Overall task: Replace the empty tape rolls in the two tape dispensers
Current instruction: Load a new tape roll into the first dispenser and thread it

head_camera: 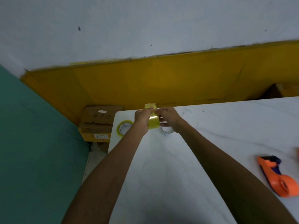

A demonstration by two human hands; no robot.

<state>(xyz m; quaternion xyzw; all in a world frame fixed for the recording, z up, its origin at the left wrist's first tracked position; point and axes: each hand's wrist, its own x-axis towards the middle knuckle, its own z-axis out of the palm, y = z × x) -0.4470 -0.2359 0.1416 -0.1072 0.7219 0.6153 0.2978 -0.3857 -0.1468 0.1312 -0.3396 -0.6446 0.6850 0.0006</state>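
Observation:
Both my arms reach out to the far left corner of the white table. Between my hands I hold a yellowish roll of tape upright. My left hand pinches the roll's loose end, pulled up above the roll. My right hand grips the roll's right side. A second yellowish tape roll lies flat at the table's left edge. A thin empty ring-shaped core lies on the table under my right hand. An orange and blue tape dispenser lies at the right.
A sliver of another orange object shows at the right frame edge. Cardboard boxes are stacked on the floor beyond the table's left corner, against a yellow wall band. Green floor lies to the left.

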